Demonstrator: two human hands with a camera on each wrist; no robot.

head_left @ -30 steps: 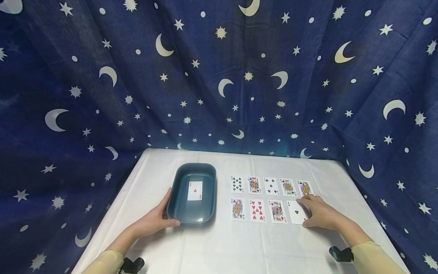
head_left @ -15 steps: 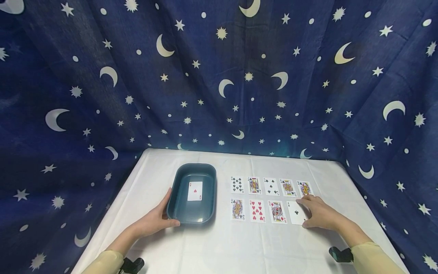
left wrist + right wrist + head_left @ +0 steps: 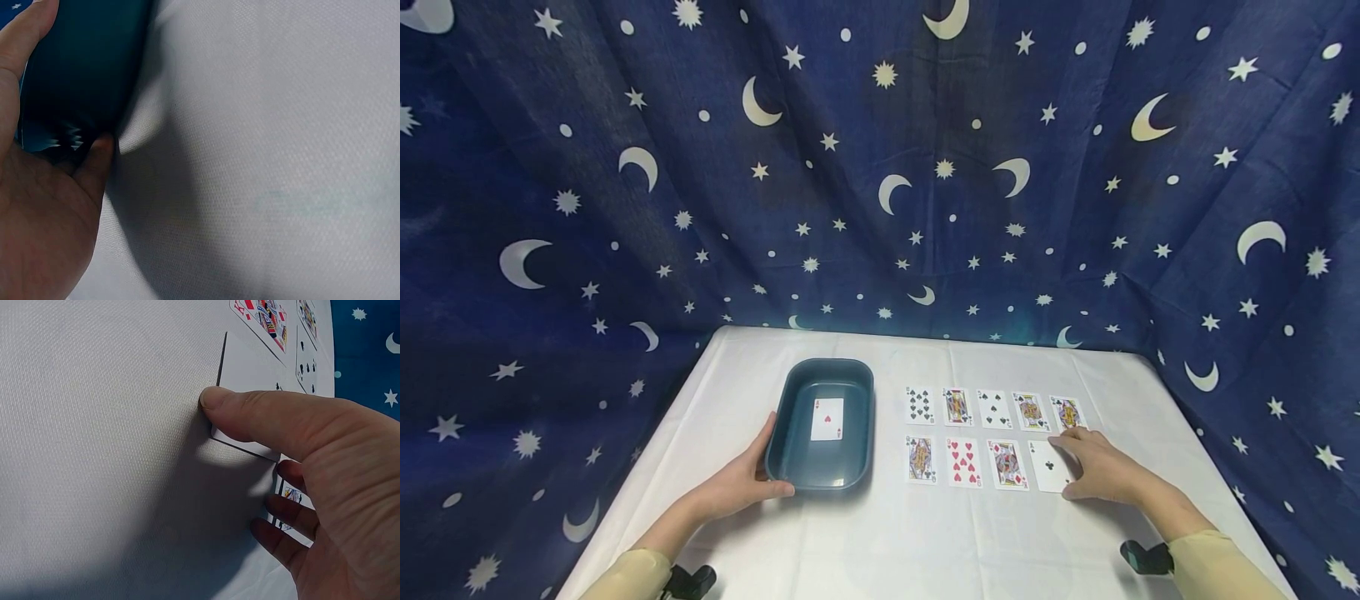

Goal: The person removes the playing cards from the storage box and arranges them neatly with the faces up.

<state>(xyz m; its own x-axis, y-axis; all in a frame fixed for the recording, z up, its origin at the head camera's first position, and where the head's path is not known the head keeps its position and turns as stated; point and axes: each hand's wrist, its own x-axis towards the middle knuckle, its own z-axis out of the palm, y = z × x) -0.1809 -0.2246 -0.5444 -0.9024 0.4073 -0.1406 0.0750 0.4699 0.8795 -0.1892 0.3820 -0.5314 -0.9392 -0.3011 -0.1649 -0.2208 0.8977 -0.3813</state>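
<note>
Lower right of the head view, the right hand (image 3: 1101, 471) rests on the ace of clubs (image 3: 1049, 466), thumb at the card's near edge and fingers over its far right side, seemingly pinching it; the card's long axis runs away from the person. Left of centre, the left hand (image 3: 737, 483) grips the near left corner of the tub (image 3: 790, 400), well apart from that card. The tub holds one ace of hearts (image 3: 827, 418), face up.

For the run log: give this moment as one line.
left hand holds tray | right hand pinches ace of clubs | ace of hearts in tray
</note>
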